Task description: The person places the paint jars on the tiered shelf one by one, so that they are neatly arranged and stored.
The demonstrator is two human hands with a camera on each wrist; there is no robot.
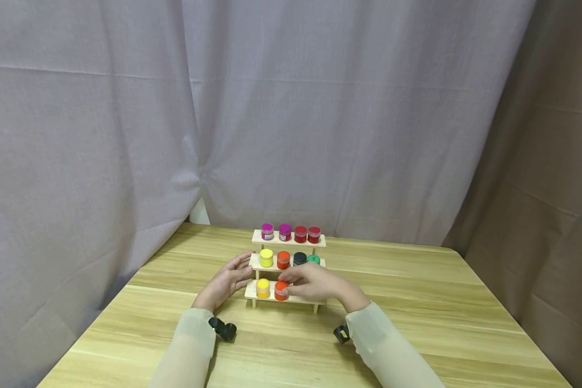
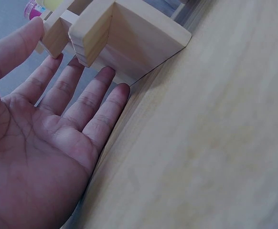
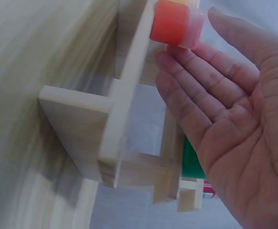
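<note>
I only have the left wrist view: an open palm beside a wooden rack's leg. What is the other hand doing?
Observer: The right hand has its fingers on an orange jar on the bottom shelf.
Operator: Anything next to that jar?
Observer: A yellow jar, on its left.
Operator: How full is the rack?
Observer: Four jars on the top shelf, four on the middle.

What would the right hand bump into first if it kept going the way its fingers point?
Probably the orange jar on the rack's bottom shelf; the right hand's fingertips already seem to touch it.
</note>
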